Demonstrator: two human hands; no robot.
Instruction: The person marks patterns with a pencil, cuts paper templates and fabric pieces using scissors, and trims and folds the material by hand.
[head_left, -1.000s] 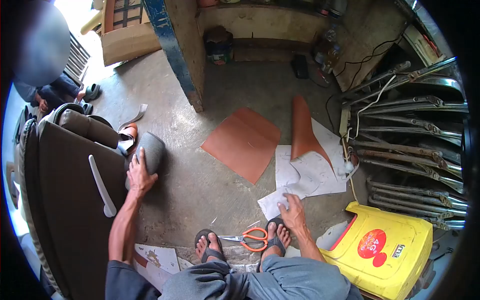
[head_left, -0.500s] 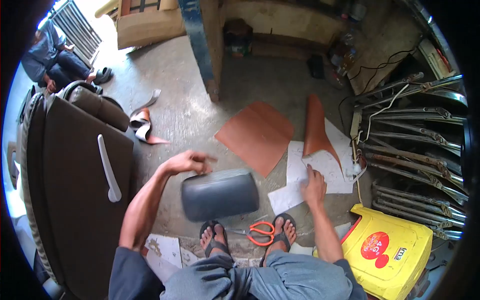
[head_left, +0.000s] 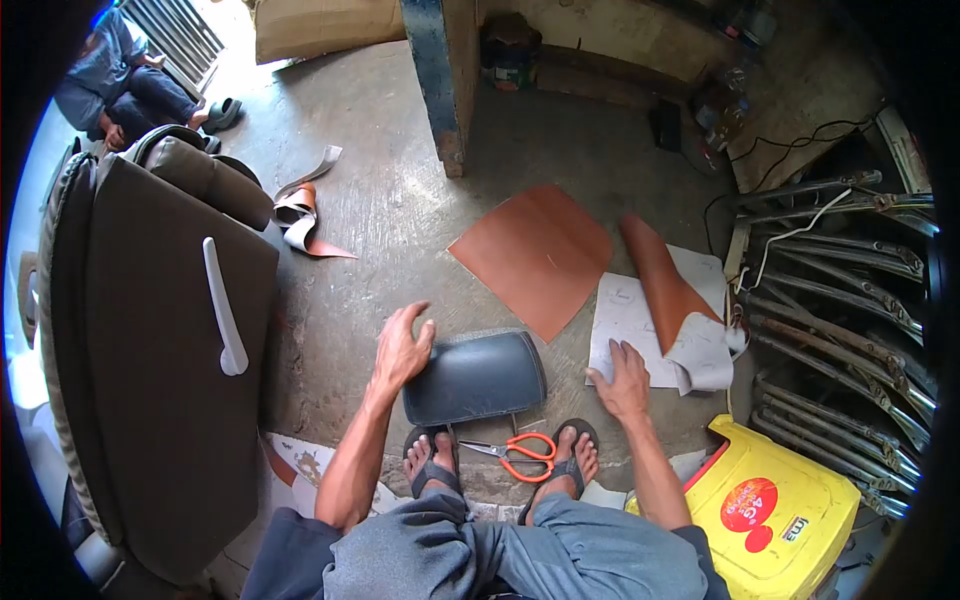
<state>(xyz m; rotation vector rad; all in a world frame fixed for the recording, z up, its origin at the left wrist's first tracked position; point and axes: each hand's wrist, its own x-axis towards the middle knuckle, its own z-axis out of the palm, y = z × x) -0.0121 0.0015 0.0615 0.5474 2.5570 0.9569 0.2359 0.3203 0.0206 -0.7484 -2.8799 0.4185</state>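
Note:
A black padded headrest (head_left: 475, 378) lies on the concrete floor in front of my feet. My left hand (head_left: 403, 350) is open at its upper left corner, fingers spread; whether it touches is unclear. Open too, my right hand (head_left: 625, 385) rests on the white marked backing of a sheet (head_left: 625, 305). Part of that sheet is folded over, showing its brown leatherette face (head_left: 660, 285). Beyond the headrest, a separate brown leatherette piece (head_left: 535, 255) is spread face up. Orange-handled scissors (head_left: 528, 457) lie between my sandalled feet.
At left stands a large dark brown seat (head_left: 170, 330) with a pale lever. Curled offcuts (head_left: 300, 215) lie beyond it. A yellow box (head_left: 775, 510) and stacked metal frames (head_left: 840, 300) line the right. A person (head_left: 120, 85) sits at far left, beside a wooden post (head_left: 440, 90) farther right.
My left hand has come down beside the headrest, which sits slightly farther right and is no longer blurred. The sheet's near-left flap has shifted, and my right hand now lies flatter on it.

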